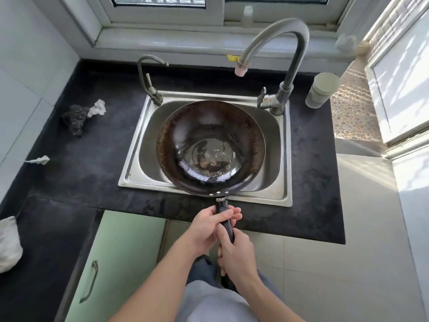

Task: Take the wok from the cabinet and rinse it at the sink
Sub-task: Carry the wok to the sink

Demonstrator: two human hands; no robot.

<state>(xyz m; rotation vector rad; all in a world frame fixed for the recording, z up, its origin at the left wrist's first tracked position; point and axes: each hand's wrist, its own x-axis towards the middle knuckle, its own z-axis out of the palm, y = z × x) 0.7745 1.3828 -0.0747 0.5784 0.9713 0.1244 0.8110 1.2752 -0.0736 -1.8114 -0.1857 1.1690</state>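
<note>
A dark round wok (185, 135) with a brown-stained rim sits over the steel sink (137, 159), its bowl facing up with bits of residue and wetness at the bottom. Its black handle points toward me over the counter's front edge. My left hand (206, 226) grips the upper part of the handle, fingers wrapped over it. My right hand (236, 254) grips the handle lower down, closer to my body. The large curved faucet (290, 43) arches over the sink's back right; no water runs from its pink-tipped spout (240, 69).
A small second tap (148, 80) stands at the sink's back left. A dark scrubber (75, 119) and crumpled paper (97, 108) lie on the black counter at left. A pale canister (321, 89) stands at right. Green cabinet door (111, 263) below.
</note>
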